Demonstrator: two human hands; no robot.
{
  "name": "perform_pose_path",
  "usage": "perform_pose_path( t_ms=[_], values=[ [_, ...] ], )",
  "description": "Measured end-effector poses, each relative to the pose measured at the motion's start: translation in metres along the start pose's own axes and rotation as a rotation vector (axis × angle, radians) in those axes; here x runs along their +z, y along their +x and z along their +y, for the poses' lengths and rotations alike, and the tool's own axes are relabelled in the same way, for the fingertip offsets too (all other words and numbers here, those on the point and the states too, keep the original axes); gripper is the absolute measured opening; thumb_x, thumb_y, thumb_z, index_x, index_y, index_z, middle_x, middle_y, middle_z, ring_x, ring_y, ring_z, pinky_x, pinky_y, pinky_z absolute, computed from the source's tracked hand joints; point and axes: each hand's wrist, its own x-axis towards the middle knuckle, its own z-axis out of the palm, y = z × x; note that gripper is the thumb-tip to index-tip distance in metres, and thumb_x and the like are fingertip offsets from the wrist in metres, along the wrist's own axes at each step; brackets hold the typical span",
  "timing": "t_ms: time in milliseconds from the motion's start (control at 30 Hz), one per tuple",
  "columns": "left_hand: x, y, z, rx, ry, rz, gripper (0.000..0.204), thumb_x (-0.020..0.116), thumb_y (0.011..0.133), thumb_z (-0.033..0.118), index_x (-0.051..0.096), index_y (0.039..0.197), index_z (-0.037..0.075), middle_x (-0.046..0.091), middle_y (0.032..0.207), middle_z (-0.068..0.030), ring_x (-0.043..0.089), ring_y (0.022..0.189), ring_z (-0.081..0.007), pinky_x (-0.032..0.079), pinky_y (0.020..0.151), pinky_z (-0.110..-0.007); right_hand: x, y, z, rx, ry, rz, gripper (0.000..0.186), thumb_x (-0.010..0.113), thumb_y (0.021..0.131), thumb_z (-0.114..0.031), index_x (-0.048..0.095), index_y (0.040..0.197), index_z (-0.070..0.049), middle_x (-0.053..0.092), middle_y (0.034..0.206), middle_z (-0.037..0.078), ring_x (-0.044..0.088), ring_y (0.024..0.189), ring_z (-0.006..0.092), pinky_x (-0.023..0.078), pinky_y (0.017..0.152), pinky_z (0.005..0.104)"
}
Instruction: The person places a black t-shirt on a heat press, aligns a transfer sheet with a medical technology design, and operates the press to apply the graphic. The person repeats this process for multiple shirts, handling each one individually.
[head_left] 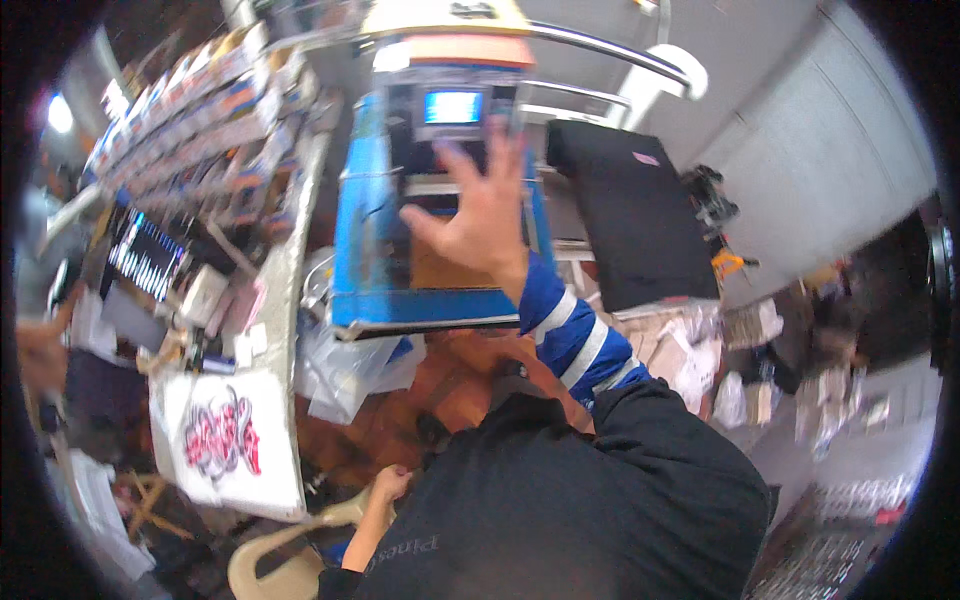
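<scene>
My right hand [475,215], in a blue sleeve with pale stripes, reaches out with its fingers spread and holds nothing. It is raised in front of the control panel of a blue-framed machine [368,200], just below its small lit screen [453,107]. Motion blurs the fingertips, so whether they touch the panel cannot be told. Low beside my body, my left hand [395,482] is curled closed near the arm of a beige plastic chair [262,550]. What it holds, if anything, is too small to make out.
Folded black cloth [635,215] lies right of the machine. A white sheet with a red and black print [225,440] rests at the left table's edge, near a lit screen [148,255]. Another person's hand [42,355] shows far left. Plastic bags [355,375] hang below the machine.
</scene>
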Motion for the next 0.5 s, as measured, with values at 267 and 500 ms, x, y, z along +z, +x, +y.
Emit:
perform_pose_path(
  t_ms=[267,500],
  values=[
    [0.098,0.189,0.335,0.457,-0.362,-0.310,0.040,0.061,0.106,0.029,0.069,0.132,0.000,0.070,0.131,-0.0151,0.066,0.119,-0.0244,0.054,0.099,-0.041,-0.112,-0.135,0.160,0.158,0.513,-0.362,0.020,0.076,0.090,-0.016,0.075,0.104,-0.002,0.076,0.101,0.018,0.073,0.093,0.0364,0.058,0.085,0.0430],
    [0.137,0.176,0.538,0.397,-0.932,0.038,0.024,0.066,0.105,0.020,0.074,0.118,0.002,0.074,0.104,-0.0051,0.070,0.092,-0.0167,0.058,0.081,-0.030,-0.191,-0.249,0.285,0.074,0.199,-0.480,0.062,0.083,0.077,-0.029,0.064,0.133,-0.011,0.059,0.139,0.013,0.054,0.129,0.0364,0.043,0.106,0.0548]
  ],
)
